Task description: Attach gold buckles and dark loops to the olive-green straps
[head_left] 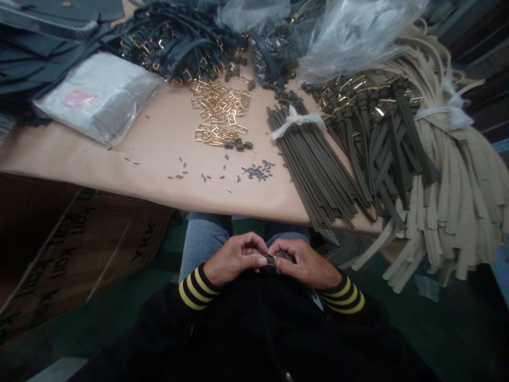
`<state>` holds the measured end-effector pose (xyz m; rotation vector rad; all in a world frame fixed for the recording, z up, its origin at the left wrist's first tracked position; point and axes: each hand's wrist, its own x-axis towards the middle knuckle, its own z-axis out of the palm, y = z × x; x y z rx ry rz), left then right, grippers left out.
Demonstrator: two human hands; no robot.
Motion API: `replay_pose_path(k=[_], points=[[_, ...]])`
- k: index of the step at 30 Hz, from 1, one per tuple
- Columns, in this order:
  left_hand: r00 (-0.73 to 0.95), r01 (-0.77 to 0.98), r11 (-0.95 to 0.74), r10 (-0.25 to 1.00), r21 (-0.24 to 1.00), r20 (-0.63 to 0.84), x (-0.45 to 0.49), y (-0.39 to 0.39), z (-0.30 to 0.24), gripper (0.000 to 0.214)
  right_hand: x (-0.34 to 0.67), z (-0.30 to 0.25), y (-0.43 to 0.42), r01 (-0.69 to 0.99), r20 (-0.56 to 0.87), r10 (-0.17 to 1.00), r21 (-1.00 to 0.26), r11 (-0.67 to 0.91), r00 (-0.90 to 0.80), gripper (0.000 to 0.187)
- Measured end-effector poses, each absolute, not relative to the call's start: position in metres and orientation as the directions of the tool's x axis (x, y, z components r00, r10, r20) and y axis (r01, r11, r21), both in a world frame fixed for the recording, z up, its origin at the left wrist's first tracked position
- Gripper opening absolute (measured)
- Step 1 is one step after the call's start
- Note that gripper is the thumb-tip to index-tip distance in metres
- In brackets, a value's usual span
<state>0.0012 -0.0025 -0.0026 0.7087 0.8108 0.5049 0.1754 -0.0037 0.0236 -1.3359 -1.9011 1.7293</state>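
My left grip (234, 259) and right grip (303, 263) are both closed, pinching a short dark strap with a gold buckle (280, 259) above my jeans (202, 240), just below the near edge of the counter (131, 159), which holds loose gold buckles (219, 109).

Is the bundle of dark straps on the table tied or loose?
Tied: a white strip is knotted around the bundle of dark straps.

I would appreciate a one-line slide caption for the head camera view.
Bare left hand and right hand hold a small olive strap piece below a tan paper-covered table with gold metal buckles.
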Motion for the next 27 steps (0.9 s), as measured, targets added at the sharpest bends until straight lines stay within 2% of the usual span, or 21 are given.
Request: replay_pose_path(k=[4,7,12,16,19,23,27], points=[[0.659,-0.148,0.711,0.590,0.688,-0.467,-0.0012,-0.0020,-0.0061,0.032,0.1726,0.0229,-0.0063,0.436,-0.406,0.725,-0.885,-0.161,-0.557,0.012],[0.689,-0.188,0.735,0.571,0.651,-0.446,-0.0007,-0.0040,-0.0075,0.034,0.1715,0.0223,-0.0082,0.364,-0.389,0.733,-0.909,-0.204,-0.558,0.005],[0.692,-0.294,0.747,0.596,0.596,-0.406,0.0025,-0.0085,-0.0099,0.032,0.1741,0.0216,-0.0096,0.256,-0.337,0.748,-0.939,-0.228,-0.572,0.006],[0.673,-0.357,0.723,0.638,0.592,-0.374,0.0027,-0.0087,-0.0107,0.030,0.1755,0.0231,-0.0102,0.236,-0.368,0.716,-0.930,-0.283,-0.593,0.008],[0.688,-0.349,0.730,0.626,0.588,-0.368,0.0012,-0.0082,-0.0097,0.030,0.1754,0.0227,-0.0109,0.214,-0.395,0.704,-0.917,-0.335,-0.590,0.014],[0.708,-0.287,0.728,0.599,0.622,-0.375,-0.0005,-0.0075,-0.0072,0.031,0.1768,0.0188,-0.0119,0.173,-0.402,0.693,-0.910,-0.378,-0.599,0.023],[0.655,-0.193,0.645,0.646,0.740,-0.392,-0.0004,-0.0080,-0.0039,0.029,0.1770,0.0143,-0.0126,0.128,-0.428,0.685,-0.887,-0.445,-0.589,0.027]])
